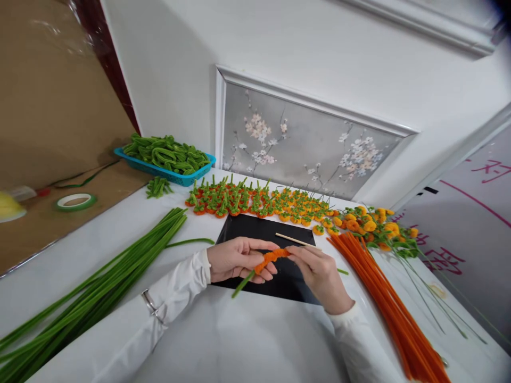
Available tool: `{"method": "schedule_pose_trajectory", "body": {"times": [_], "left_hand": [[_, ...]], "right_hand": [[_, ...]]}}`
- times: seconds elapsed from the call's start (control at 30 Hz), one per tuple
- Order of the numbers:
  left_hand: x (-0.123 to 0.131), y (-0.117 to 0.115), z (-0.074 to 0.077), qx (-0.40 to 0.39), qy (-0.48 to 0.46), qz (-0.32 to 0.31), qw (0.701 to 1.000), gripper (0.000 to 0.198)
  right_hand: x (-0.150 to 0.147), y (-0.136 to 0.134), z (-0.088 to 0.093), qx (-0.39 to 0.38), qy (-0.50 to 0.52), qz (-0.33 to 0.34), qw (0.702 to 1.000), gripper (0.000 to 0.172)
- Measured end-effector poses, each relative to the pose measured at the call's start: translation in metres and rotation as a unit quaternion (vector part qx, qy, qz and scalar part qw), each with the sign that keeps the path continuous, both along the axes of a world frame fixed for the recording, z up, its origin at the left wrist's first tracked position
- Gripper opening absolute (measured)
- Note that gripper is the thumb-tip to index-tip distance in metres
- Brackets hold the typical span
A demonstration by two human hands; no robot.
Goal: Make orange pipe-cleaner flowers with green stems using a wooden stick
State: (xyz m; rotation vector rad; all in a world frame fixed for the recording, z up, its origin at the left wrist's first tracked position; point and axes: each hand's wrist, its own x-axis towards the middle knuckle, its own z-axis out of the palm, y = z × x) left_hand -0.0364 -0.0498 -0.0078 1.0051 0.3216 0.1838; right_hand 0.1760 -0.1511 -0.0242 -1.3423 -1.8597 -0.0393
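Between my two hands is an orange pipe cleaner coil (pixel 273 258), with a green pipe cleaner stem (pixel 242 284) sticking out at its lower left end. The fingers of my left hand (pixel 239 259) pinch the left end of the coil. At its right end, the fingertips of my right hand (pixel 317 271) close on it. Both hands are above a black mat (pixel 265 291). A thin wooden stick (pixel 295 240) lies on the mat just behind my right hand. A short green tip (pixel 342 272) shows to the right of that hand.
Left lie long green pipe cleaners (pixel 131 266); right, a bundle of orange pipe cleaners (pixel 383 303). A blue basket (pixel 175 177) of green loops stands at the back left. Rows of small orange pieces with green tops (pixel 235 199) line the back. Green tape (pixel 76 201) rests on cardboard.
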Motion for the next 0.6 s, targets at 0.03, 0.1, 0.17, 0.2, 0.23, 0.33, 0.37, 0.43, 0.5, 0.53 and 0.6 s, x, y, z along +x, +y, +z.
{"method": "schedule_pose_trajectory", "body": {"times": [0.03, 0.1, 0.17, 0.2, 0.23, 0.33, 0.37, 0.43, 0.5, 0.53, 0.6], "left_hand": [[0.000, -0.001, -0.001, 0.003, -0.015, -0.008, 1.000, 0.048], [0.001, -0.003, -0.002, 0.008, -0.031, -0.001, 0.999, 0.052], [0.003, -0.005, -0.001, 0.006, -0.032, 0.025, 0.999, 0.050], [0.003, -0.004, -0.001, 0.002, -0.031, 0.042, 0.999, 0.049], [0.004, -0.004, 0.000, -0.005, -0.030, 0.061, 0.998, 0.048], [0.004, 0.001, 0.001, -0.038, -0.044, 0.116, 0.992, 0.050], [0.004, 0.002, 0.001, -0.050, -0.052, 0.130, 0.989, 0.052], [0.003, 0.004, 0.001, -0.070, -0.067, 0.146, 0.985, 0.054], [0.004, 0.003, 0.001, -0.083, -0.078, 0.151, 0.982, 0.052], [0.004, 0.003, 0.001, -0.086, -0.082, 0.152, 0.981, 0.051], [0.005, 0.000, -0.001, -0.084, -0.077, 0.151, 0.982, 0.050]], "right_hand": [[0.000, 0.000, 0.000, -0.007, -0.001, 0.000, 1.000, 0.023], [-0.001, -0.001, 0.001, -0.019, 0.001, -0.003, 1.000, 0.027], [0.001, -0.003, 0.005, -0.029, 0.010, 0.008, 0.999, 0.034], [0.002, -0.005, 0.007, -0.037, 0.017, 0.020, 0.999, 0.037], [0.004, -0.006, 0.009, -0.045, 0.023, 0.036, 0.998, 0.039], [0.012, -0.011, 0.014, -0.061, 0.025, 0.081, 0.995, 0.045], [0.014, -0.012, 0.014, -0.064, 0.017, 0.086, 0.994, 0.046], [0.017, -0.014, 0.014, -0.067, -0.002, 0.090, 0.994, 0.045], [0.017, -0.013, 0.014, -0.067, -0.008, 0.090, 0.994, 0.040], [0.015, -0.013, 0.013, -0.064, -0.007, 0.089, 0.994, 0.036], [0.010, -0.013, 0.013, -0.049, -0.005, 0.082, 0.995, 0.029]]}}
